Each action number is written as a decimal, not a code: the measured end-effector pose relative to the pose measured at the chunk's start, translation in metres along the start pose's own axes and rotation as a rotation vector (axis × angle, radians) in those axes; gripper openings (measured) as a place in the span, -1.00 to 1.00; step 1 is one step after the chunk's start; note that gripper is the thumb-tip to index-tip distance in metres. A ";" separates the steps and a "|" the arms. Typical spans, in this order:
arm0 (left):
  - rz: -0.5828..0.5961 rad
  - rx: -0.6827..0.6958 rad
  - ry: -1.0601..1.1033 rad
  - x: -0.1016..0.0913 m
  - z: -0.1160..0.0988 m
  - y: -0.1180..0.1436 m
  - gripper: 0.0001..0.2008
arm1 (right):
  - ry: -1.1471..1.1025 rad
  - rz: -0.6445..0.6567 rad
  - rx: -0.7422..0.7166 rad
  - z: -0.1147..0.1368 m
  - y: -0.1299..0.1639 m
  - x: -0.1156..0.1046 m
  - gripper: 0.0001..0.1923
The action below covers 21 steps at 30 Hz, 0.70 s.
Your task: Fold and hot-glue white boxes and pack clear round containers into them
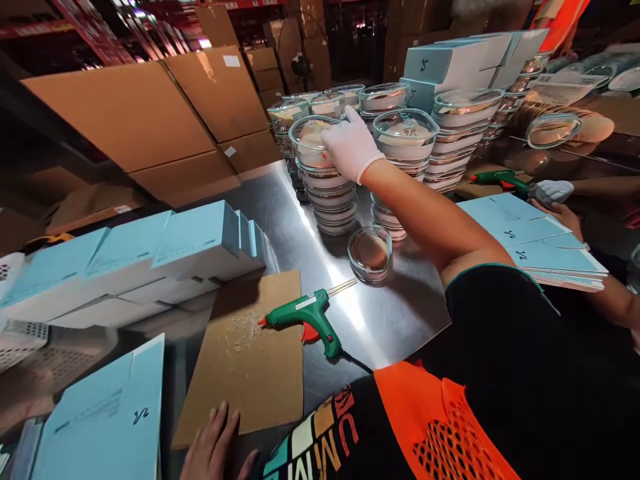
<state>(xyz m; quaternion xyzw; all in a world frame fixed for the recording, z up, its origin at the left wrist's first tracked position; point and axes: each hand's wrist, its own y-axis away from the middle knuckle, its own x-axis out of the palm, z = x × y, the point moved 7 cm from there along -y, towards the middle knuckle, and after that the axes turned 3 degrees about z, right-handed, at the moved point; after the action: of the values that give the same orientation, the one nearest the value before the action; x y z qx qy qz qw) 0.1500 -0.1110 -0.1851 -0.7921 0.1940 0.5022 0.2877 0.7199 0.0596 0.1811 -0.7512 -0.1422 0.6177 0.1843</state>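
My right hand [350, 148], in a white glove, is closed over the rim of the top glass bowl [314, 141] on a stack [327, 193], far out ahead of me. My bare left hand [216, 448] lies flat, fingers spread, on the worktop [300, 227] beside the cardboard sheet [250, 360]. A green glue gun [310, 319] rests between them.

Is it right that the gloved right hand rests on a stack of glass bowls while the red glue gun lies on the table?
Not quite. In the head view the glue gun is green, not red; only its stand is orange. The rest holds: the gloved right hand rests on top of a stack of glass bowls, and the gun lies on the table, its nozzle over the cardboard.
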 end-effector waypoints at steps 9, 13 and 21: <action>-0.064 0.101 -0.070 -0.013 -0.024 -0.015 -0.19 | 0.185 0.128 -0.015 0.035 0.059 -0.052 -0.64; -0.153 0.043 0.038 -0.029 -0.033 -0.014 -0.35 | 0.104 -0.047 0.050 0.050 0.126 -0.078 -0.38; -0.333 -0.747 -0.059 -0.174 0.099 -0.039 -0.16 | -0.494 0.138 0.046 0.135 0.294 0.047 -0.41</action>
<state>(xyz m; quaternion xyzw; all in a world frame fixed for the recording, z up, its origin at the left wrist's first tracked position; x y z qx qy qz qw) 0.0328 -0.0139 -0.0499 -0.8478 -0.1409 0.5073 0.0629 0.5923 -0.1681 -0.0163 -0.5810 -0.1172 0.7967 0.1182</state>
